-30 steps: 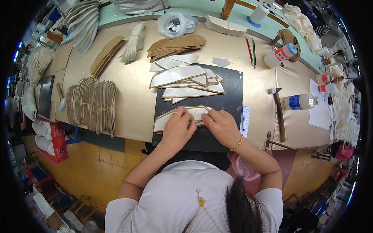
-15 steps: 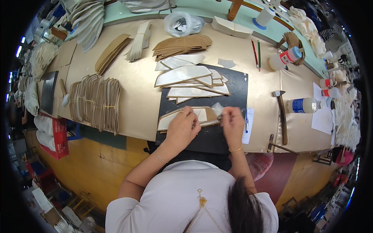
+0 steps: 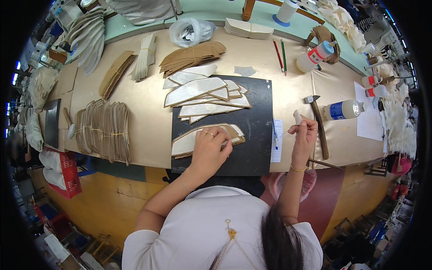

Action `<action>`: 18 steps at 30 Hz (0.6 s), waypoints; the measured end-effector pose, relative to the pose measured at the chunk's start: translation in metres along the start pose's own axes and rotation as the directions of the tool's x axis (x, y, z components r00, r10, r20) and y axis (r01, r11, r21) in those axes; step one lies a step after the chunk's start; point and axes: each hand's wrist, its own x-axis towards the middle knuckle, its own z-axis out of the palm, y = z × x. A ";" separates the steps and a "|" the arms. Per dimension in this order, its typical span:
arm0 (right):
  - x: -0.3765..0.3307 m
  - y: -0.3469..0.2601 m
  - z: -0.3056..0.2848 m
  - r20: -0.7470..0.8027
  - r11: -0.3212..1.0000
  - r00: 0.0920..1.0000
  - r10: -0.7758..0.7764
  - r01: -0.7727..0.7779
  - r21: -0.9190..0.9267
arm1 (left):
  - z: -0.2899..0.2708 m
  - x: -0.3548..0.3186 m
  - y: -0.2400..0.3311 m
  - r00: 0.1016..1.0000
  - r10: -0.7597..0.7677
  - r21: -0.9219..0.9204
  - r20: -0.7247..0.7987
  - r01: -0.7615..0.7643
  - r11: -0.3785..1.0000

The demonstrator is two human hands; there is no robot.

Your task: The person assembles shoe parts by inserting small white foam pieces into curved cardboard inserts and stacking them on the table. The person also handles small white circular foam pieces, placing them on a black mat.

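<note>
Since a second ago, right hand (image 3: 305, 135) lifted off the curved piece (image 3: 204, 139) and swung out to the right, past the edge of the black mat (image 3: 252, 135); left hand (image 3: 210, 146) kept in place on the piece.

Left forearm reaching up from the lower edge, wrist bent, palm down, fingers spread flat and pressing on the right half of the curved piece. Right forearm raised steeply, hand upright above the counter (image 3: 148, 135) edge, fingertips pinched on a small pale stick-like tool (image 3: 298, 117) poking up out of the grip; what kind of tool, cannot tell.

Curved piece long and crescent-shaped, pale face with a tan border, lying across the lower left of the black mat, its left tip at the mat's left edge. Higher on the mat, a fanned stack of similar pale pieces (image 3: 202, 92), apart from the one under the hand.

Just right of the mat, a white paper slip (image 3: 276, 146) with a blue pen (image 3: 274, 132) on it. Beyond the right hand, a hammer (image 3: 318, 123) lying lengthwise and a clear bottle with a blue label (image 3: 344, 109) on its side. Bare mat between the two hands. To the left of the mat, open tan counter, then bundles of brown cut pieces (image 3: 103, 130) tied with bands. Near counter edge just below the left wrist.
</note>
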 end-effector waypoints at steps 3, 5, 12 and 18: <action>-0.002 0.005 0.002 0.038 1.000 0.999 -0.004 0.003 0.017 | 0.004 -0.010 -0.003 0.996 0.051 -0.012 0.076 -0.050 0.999; -0.001 0.005 -0.001 0.047 1.000 0.999 0.009 -0.010 0.013 | 0.002 -0.020 -0.003 0.996 0.074 0.085 0.043 -0.077 0.993; -0.003 0.004 0.003 0.053 0.999 0.997 0.050 -0.049 -0.024 | 0.021 -0.031 -0.005 0.987 0.078 0.387 0.138 -0.126 0.914; -0.006 0.011 0.011 0.024 0.996 0.997 0.070 -0.068 -0.055 | 0.045 -0.033 -0.009 0.992 0.090 0.534 0.093 -0.126 0.836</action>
